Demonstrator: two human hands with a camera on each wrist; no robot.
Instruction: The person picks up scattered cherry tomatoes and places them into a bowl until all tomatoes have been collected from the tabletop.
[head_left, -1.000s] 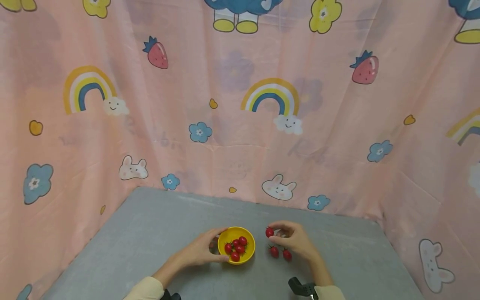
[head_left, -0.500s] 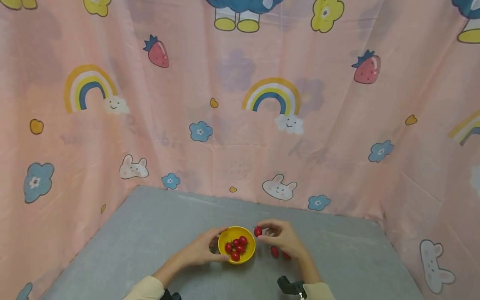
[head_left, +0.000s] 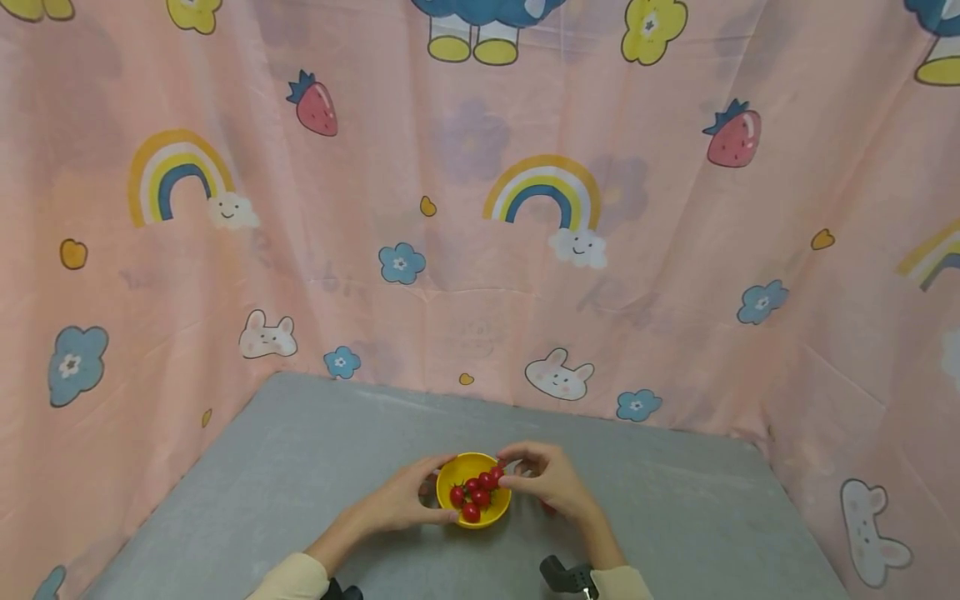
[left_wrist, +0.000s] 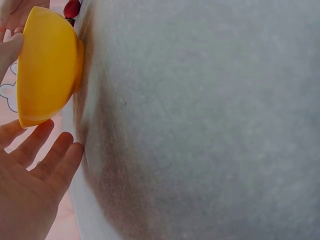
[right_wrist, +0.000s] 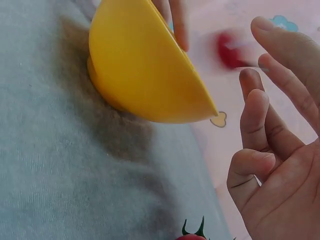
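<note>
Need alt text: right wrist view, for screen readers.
A motion-blurred red cherry tomato is near the fingertips of the right hand, beside a yellow bowl on a gray tabletop. Fingers of the left hand show at the bowl's rim, and part of a second cherry tomato appears at the bottom edge.

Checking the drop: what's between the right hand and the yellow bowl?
One red cherry tomato, blurred, shows in the gap between the right hand and the yellow bowl in the right wrist view.
</note>
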